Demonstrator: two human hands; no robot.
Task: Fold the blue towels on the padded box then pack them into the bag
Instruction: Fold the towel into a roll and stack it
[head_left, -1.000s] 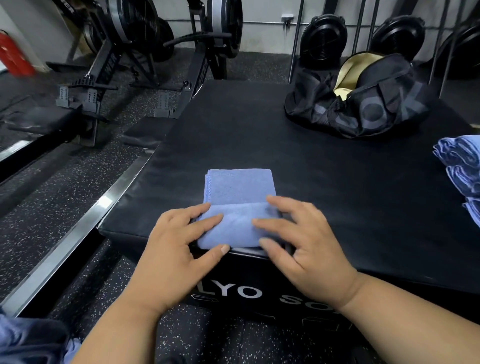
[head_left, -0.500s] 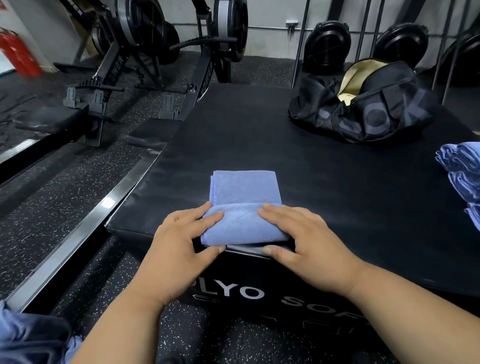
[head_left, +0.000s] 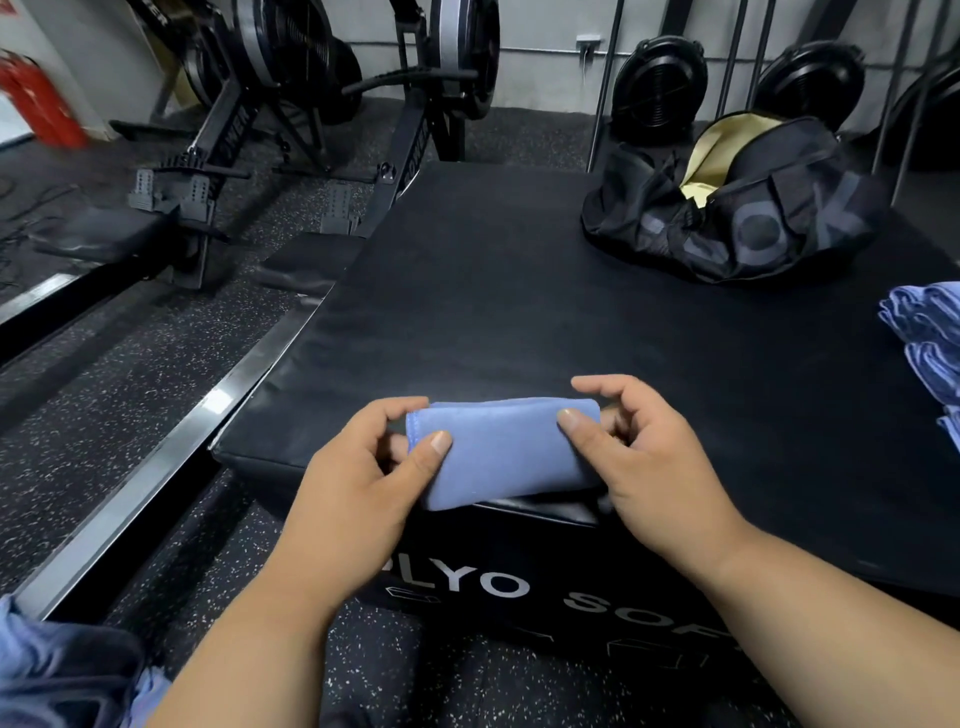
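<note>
Your left hand (head_left: 358, 478) and right hand (head_left: 639, 457) each pinch an end of the folded towel (head_left: 501, 452), thumbs on top and fingers curled beneath, at the near edge of the padded box (head_left: 519, 291). Keep both pinches level so the layers stay aligned. The box top lies open toward the unzipped bag (head_left: 737, 208) at the far right; more towels (head_left: 924, 332) crowd the right edge.

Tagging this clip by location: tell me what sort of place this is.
Most likely a gym. Rowing machines stand on speckled rubber flooring, round black fans line the wall, and the towel folding happens on a padded plyo box.
</note>
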